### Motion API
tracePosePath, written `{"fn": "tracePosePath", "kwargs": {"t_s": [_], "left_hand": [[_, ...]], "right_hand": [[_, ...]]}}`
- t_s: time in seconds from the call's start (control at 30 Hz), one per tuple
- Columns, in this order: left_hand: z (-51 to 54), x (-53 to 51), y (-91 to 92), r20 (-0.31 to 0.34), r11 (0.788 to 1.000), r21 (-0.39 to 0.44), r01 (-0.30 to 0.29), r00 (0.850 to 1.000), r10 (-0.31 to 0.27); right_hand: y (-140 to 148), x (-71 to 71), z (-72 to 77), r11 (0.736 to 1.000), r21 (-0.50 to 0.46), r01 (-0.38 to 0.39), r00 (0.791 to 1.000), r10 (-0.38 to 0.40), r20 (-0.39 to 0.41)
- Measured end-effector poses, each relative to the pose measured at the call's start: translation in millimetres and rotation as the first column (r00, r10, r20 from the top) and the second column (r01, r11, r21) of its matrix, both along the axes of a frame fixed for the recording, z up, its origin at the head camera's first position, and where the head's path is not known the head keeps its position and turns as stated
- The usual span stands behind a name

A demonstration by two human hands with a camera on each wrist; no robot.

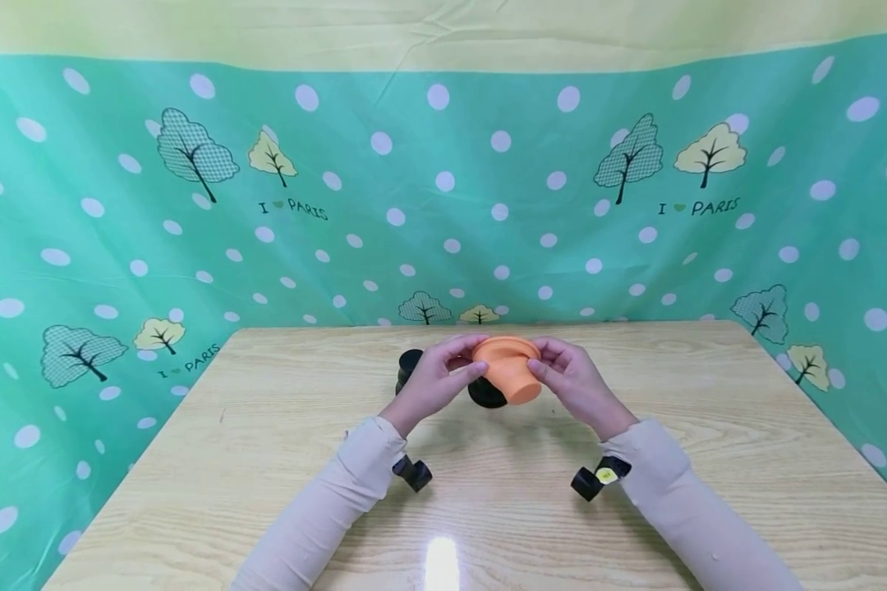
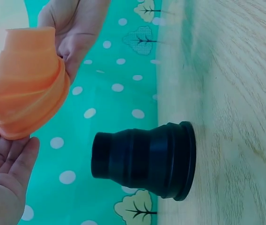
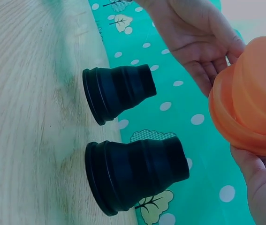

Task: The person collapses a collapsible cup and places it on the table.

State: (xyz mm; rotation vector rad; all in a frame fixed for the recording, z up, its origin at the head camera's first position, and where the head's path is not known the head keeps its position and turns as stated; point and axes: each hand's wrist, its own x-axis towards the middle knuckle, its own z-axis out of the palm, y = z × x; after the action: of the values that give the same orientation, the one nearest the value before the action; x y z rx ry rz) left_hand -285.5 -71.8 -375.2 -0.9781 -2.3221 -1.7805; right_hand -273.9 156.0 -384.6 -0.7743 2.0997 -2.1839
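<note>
Between left hand [image 1: 430, 382] and right hand [image 1: 580, 384] – gripped by both – tilts an orange cup [image 1: 512, 372].

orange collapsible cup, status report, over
Left hand and right hand gripping orange collapsible cup. Cup tilted, partly folded, clear of table. Two black collapsible cups standing close by, neither touching it.

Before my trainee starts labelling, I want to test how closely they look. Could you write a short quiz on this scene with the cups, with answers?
1. How many black cups stand on the table?
2. True or false: the left grip and the right grip together hold the orange cup off the table.
3. Which end of the black cups faces down? A) narrow B) wide

Key: 1. Two. 2. True. 3. B.
</note>
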Motion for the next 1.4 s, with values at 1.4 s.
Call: {"fn": "tracePosePath", "kwargs": {"t_s": [1.4], "left_hand": [[-6.7,-0.2,-2.7,-0.24,0.993,-0.096,-0.065,0.97,0.04]], "right_hand": [[4,-0.9,3.4,0.994,0.1,0.035,0.999,-0.037,0.027]]}}
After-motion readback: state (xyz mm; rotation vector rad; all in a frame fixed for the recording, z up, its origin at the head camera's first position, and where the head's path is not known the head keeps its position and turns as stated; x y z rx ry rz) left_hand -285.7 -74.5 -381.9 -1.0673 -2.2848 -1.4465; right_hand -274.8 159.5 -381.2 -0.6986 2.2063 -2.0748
